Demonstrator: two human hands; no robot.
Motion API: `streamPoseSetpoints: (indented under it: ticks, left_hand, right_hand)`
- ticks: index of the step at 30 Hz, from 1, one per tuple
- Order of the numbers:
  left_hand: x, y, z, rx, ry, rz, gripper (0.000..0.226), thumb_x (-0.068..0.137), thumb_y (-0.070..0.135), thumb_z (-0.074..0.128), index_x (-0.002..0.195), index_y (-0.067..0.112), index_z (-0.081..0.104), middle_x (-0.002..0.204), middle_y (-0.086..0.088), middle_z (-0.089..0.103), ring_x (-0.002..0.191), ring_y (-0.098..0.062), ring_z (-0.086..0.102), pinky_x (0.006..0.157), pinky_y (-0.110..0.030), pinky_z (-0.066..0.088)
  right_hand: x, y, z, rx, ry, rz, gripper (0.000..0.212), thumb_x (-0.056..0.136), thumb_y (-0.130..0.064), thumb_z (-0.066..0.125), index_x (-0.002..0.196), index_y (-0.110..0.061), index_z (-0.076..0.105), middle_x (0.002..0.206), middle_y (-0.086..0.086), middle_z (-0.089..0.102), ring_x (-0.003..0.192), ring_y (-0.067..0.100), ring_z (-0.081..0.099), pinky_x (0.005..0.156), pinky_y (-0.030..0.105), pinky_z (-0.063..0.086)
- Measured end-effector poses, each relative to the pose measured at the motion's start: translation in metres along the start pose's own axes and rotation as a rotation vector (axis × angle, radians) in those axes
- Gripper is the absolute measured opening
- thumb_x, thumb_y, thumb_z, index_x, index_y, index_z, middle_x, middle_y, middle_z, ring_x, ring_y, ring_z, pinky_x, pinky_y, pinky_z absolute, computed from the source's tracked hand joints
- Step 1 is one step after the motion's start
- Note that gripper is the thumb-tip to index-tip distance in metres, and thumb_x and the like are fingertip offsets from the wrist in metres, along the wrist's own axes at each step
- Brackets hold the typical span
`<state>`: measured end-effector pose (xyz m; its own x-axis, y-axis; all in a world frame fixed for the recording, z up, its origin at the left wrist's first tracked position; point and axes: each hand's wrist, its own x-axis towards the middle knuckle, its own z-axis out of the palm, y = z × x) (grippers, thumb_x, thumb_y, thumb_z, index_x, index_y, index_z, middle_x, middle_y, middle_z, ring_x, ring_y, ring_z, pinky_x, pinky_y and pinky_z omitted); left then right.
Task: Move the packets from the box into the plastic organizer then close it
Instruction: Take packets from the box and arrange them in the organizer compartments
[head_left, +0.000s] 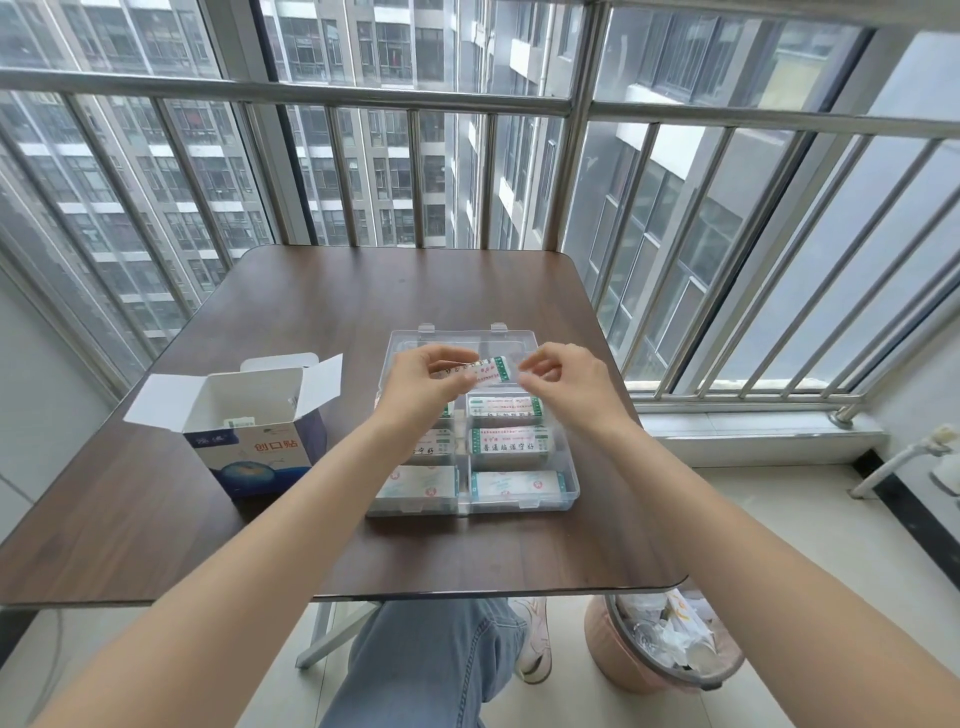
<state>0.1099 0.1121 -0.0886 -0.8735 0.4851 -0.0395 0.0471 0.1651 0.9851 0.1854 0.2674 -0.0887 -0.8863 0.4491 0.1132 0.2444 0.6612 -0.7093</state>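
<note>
The left hand (428, 376) pinches a white, green-edged packet (491, 370) (red print) over the organizer (569, 480); the right hand (558, 376), fingers loosely curled, holds nothing; bare table (311, 291) lies beyond.

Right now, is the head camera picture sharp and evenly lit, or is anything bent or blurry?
Head view: soft daylight, no hard shadows; wide-angle lens bows the railing and stretches the forearms; both hands, left hand and right hand, and the packet look slightly soft; table shows mild sheen.
</note>
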Motion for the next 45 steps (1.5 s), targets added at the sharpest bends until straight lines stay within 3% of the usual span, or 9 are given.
streamPoseSetpoints:
  ticks: [3, 6, 9, 14, 20, 26, 29, 37, 45]
  left_hand:
    - [-0.002, 0.003, 0.004, 0.008, -0.093, 0.033, 0.015, 0.084, 0.007, 0.068, 0.092, 0.019, 0.067, 0.091, 0.001, 0.068, 0.084, -0.009, 0.063, 0.071, -0.016, 0.048]
    - [-0.002, 0.004, 0.011, 0.093, -0.117, 0.052, 0.013, 0.085, 0.009, 0.067, 0.092, 0.021, 0.068, 0.085, 0.003, 0.068, 0.075, -0.003, 0.063, 0.064, -0.012, 0.046]
    - [0.003, 0.001, 0.011, 0.325, -0.018, 0.075, 0.011, 0.086, 0.011, 0.067, 0.094, 0.019, 0.068, 0.085, 0.002, 0.067, 0.076, -0.007, 0.06, 0.072, -0.021, 0.043]
    - [0.007, -0.001, 0.015, 0.601, -0.023, 0.15, 0.014, 0.086, 0.009, 0.066, 0.1, 0.008, 0.071, 0.089, -0.006, 0.065, 0.081, -0.013, 0.057, 0.077, -0.02, 0.042]
    - [0.011, -0.005, 0.018, 0.762, -0.076, 0.162, 0.015, 0.086, 0.003, 0.065, 0.099, 0.003, 0.072, 0.099, -0.014, 0.069, 0.083, -0.016, 0.057, 0.078, -0.021, 0.044]
    - [0.019, -0.008, 0.018, 0.984, -0.098, 0.193, 0.016, 0.084, 0.015, 0.07, 0.099, 0.015, 0.073, 0.105, -0.01, 0.059, 0.107, -0.028, 0.048, 0.088, -0.033, 0.041]
    - [0.021, -0.005, 0.019, 1.08, -0.105, 0.171, 0.017, 0.086, 0.017, 0.067, 0.103, 0.015, 0.072, 0.112, -0.012, 0.055, 0.114, -0.03, 0.043, 0.093, -0.037, 0.04]
    - [0.021, 0.004, 0.02, 1.139, -0.153, 0.099, 0.024, 0.089, 0.018, 0.063, 0.113, 0.015, 0.069, 0.121, -0.014, 0.048, 0.121, -0.032, 0.037, 0.099, -0.037, 0.035]
    - [0.012, 0.003, 0.015, 1.049, -0.1, 0.147, 0.023, 0.092, 0.018, 0.059, 0.114, 0.013, 0.065, 0.118, -0.015, 0.05, 0.12, -0.032, 0.038, 0.096, -0.037, 0.035]
  right_hand:
    - [-0.002, -0.009, -0.009, 0.317, -0.093, 0.027, 0.02, 0.089, -0.024, 0.063, 0.106, -0.014, 0.066, 0.084, -0.003, 0.067, 0.071, 0.005, 0.061, 0.062, 0.013, 0.043]
    - [0.001, -0.004, -0.008, 0.295, -0.047, 0.018, 0.006, 0.083, -0.012, 0.069, 0.088, -0.015, 0.07, 0.075, 0.0, 0.069, 0.071, 0.011, 0.064, 0.075, 0.024, 0.051]
    - [0.003, 0.003, -0.006, 0.261, 0.005, 0.072, 0.011, 0.08, -0.011, 0.072, 0.076, -0.02, 0.07, 0.071, 0.001, 0.069, 0.071, 0.013, 0.064, 0.08, 0.031, 0.051]
    - [-0.001, 0.01, -0.001, 0.093, 0.04, 0.065, 0.002, 0.08, -0.012, 0.072, 0.081, -0.014, 0.073, 0.068, -0.004, 0.064, 0.063, 0.002, 0.057, 0.056, 0.001, 0.037]
    - [-0.001, 0.011, 0.007, -0.102, -0.018, 0.0, 0.004, 0.083, -0.011, 0.069, 0.086, -0.009, 0.072, 0.081, -0.001, 0.063, 0.076, 0.008, 0.055, 0.069, 0.013, 0.037]
    - [0.002, 0.013, 0.011, -0.24, -0.045, -0.058, 0.003, 0.084, -0.015, 0.069, 0.085, -0.013, 0.071, 0.08, -0.007, 0.053, 0.078, 0.012, 0.053, 0.074, 0.028, 0.044]
    - [0.003, 0.012, 0.011, -0.309, -0.073, -0.064, 0.009, 0.086, -0.019, 0.067, 0.091, -0.016, 0.072, 0.086, -0.005, 0.058, 0.089, 0.016, 0.057, 0.081, 0.033, 0.047]
    - [0.006, 0.007, 0.008, -0.315, -0.165, -0.038, 0.006, 0.084, -0.019, 0.068, 0.087, -0.015, 0.072, 0.088, 0.001, 0.064, 0.092, 0.021, 0.06, 0.083, 0.038, 0.05]
    - [0.001, 0.006, 0.006, -0.282, -0.108, -0.029, 0.006, 0.084, -0.017, 0.067, 0.086, -0.015, 0.072, 0.087, -0.001, 0.065, 0.091, 0.021, 0.061, 0.082, 0.035, 0.049]
